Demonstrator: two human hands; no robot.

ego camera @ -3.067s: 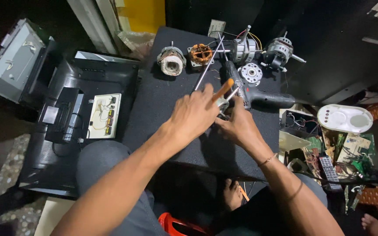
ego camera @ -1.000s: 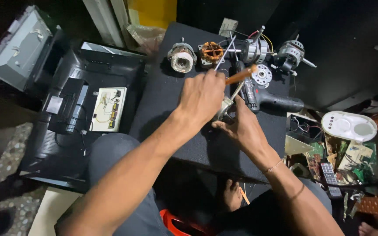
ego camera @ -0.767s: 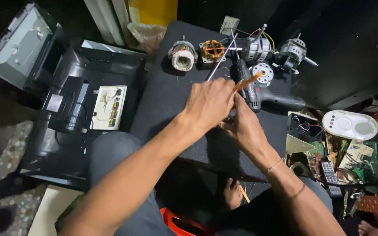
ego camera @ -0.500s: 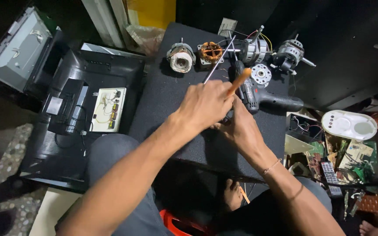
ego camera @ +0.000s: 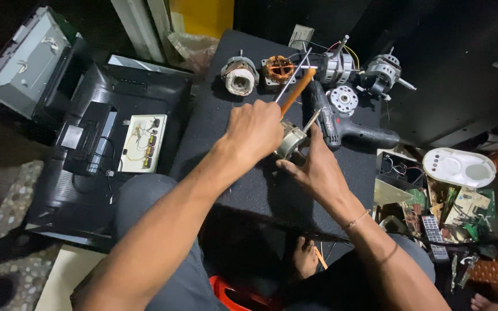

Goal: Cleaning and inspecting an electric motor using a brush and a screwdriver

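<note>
Gripping orange-handled screwdriver (ego camera: 296,92), left hand (ego camera: 255,129) closed | right hand (ego camera: 317,170) clasping small motor (ego camera: 290,139) | black table (ego camera: 231,178) beneath | drill (ego camera: 341,124) just beyond

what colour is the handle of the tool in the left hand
Orange handle, gripped by the left hand; head view.
</note>
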